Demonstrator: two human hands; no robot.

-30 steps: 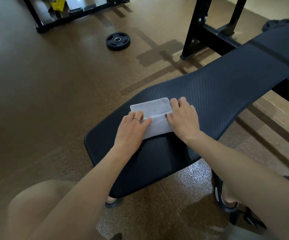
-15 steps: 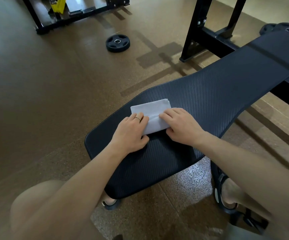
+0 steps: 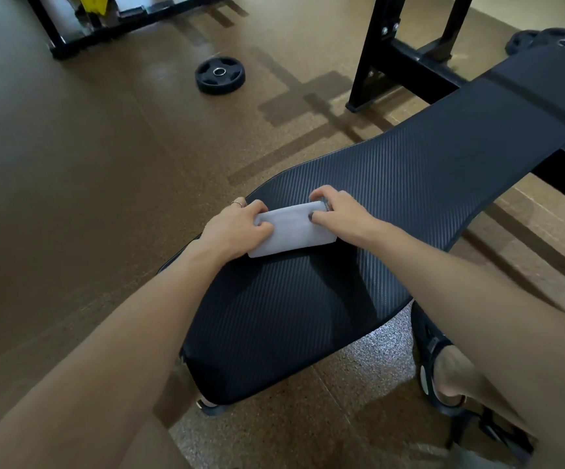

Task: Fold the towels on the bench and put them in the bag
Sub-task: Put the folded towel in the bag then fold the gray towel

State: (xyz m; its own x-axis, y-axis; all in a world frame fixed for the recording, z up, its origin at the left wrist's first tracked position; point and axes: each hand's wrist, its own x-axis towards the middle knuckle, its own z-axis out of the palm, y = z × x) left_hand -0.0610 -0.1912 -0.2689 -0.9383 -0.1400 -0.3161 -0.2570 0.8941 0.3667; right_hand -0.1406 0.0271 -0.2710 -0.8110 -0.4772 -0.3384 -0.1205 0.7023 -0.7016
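A small pale grey towel (image 3: 293, 230), folded into a narrow thick strip, lies across the near end of the black ribbed bench pad (image 3: 409, 184). My left hand (image 3: 237, 228) grips the towel's left end, thumb on top and fingers curled round its far edge. My right hand (image 3: 338, 211) grips the right end the same way. No bag is in view.
A black weight plate (image 3: 219, 75) lies on the brown floor beyond the bench. A black steel rack (image 3: 372, 62) stands at the bench's far side, with more plates (image 3: 545, 37) at top right. My sandalled foot (image 3: 443, 370) rests right of the bench.
The towel has been folded over once more into a narrower, thicker strip. Both hands shifted from pressing flat on it to gripping its two ends.
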